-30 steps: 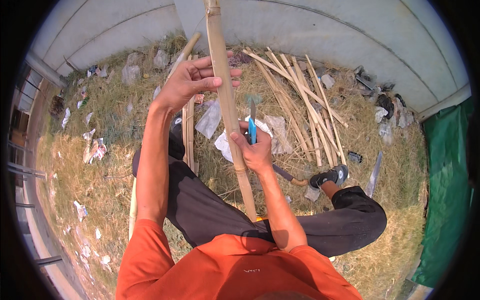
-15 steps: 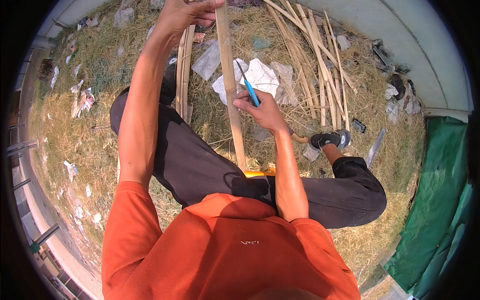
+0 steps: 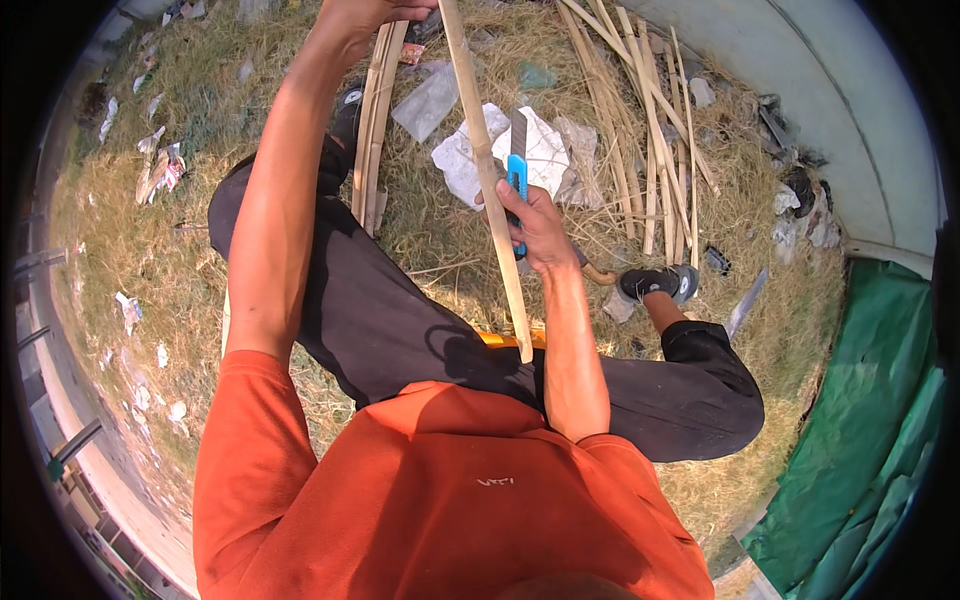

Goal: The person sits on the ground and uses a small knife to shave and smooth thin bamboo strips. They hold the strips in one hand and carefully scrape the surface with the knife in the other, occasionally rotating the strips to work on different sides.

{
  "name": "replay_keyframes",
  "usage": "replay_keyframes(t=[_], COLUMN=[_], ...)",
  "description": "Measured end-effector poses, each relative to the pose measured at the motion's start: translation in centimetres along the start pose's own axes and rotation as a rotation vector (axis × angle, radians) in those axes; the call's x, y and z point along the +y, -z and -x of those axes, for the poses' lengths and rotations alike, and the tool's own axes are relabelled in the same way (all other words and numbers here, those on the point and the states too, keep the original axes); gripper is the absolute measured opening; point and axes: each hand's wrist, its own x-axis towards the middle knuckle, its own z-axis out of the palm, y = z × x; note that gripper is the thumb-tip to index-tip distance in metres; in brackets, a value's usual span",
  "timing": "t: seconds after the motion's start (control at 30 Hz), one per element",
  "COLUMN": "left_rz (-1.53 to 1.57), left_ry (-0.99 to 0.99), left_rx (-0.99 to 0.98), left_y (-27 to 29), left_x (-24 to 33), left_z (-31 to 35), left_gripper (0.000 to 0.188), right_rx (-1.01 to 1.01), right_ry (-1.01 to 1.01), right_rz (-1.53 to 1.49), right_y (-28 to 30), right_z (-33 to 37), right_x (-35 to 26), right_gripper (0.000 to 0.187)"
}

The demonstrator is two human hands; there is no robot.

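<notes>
A long split bamboo strip (image 3: 503, 250) slants down between my knees, its near end by my lap. My left hand (image 3: 362, 16) is at the top edge of the view, closed round the strip's far part; some of its fingers are cut off. My right hand (image 3: 543, 228) grips a blue snap-off utility knife (image 3: 516, 176), its broad blade out and pointing away from me. The knife lies just right of the strip. Whether the right thumb or fingers touch the strip, I cannot tell.
More bamboo strips (image 3: 655, 150) lie piled ahead on the right, and several (image 3: 375, 115) by my left foot. White crumpled sheets (image 3: 540, 150) lie on dry grass. A long blade (image 3: 747, 302) and curved wooden handle (image 3: 598, 274) lie near my right shoe (image 3: 655, 284). A wall (image 3: 850, 110) bounds the right.
The strip's near end has swung right and toward me. My right hand has turned the knife more upright, its flat side now showing, and moved slightly right.
</notes>
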Motion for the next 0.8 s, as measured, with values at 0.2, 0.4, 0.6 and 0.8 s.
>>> replay_keyframes(t=[0.2,0.4,0.6,0.8], left_rz=[-0.321,-0.351,-0.150,0.053], left_ry=[0.026,-0.011,-0.168,-0.323], left_rx=[-0.204,-0.479,-0.086,0.072], left_y=[-1.5,-2.3,0.2,1.3], left_x=[1.1,-0.8,1.5,3.0], left_z=[3.6,6.5,4.9,4.4], left_gripper=[0.024,0.032,0.053,0.040], right_rx=[0.071,-0.063,-0.324,-0.281], right_ry=[0.095,0.186,0.263,0.182], right_rz=[-0.095,-0.170,-0.084,0.175], right_y=[-2.4,-3.9,-4.2,-5.1], right_z=[0.0,0.5,0.6,-0.1], right_x=[-2.3,-3.8,-3.0,-3.9], right_gripper=[0.045,0.056,0.058,0.051])
